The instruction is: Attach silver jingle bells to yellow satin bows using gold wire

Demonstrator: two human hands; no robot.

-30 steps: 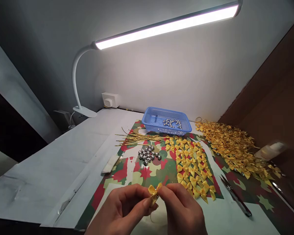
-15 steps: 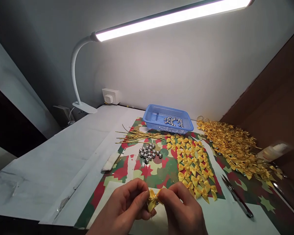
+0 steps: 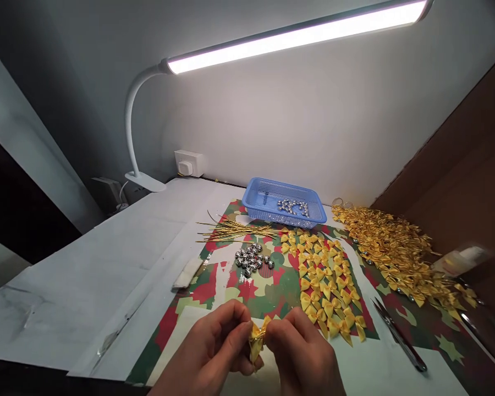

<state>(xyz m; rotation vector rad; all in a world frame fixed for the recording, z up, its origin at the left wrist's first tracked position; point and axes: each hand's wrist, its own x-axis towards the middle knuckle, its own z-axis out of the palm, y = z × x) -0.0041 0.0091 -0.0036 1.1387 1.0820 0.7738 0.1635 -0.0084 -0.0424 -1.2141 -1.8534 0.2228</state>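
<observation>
Between my two hands, low in the middle of the head view, is a yellow ribbon bow (image 3: 256,338). My left hand (image 3: 216,346) pinches its left side between thumb and forefinger. From the right, my right hand (image 3: 303,346) is closed at the bow's other edge, where a thin gold tie shows; its fingertips are partly hidden. Beyond my hands lies a small heap of silver jingle bells (image 3: 251,259). Rows of yellow bows (image 3: 322,275) are laid out to the right of the bells. Gold ties (image 3: 235,231) lie in a loose bundle behind them.
A blue basket (image 3: 251,206) with silver bells stands at the back. To the right are a big pile of gold bows (image 3: 396,247), a bottle (image 3: 457,261) and tweezers (image 3: 400,335). A folded white cloth (image 3: 187,274) lies left. A lamp (image 3: 130,126) arches overhead.
The bow has turned slightly between my fingers, and my right hand has shifted and curled a little at its edge. The camera view has moved slightly.
</observation>
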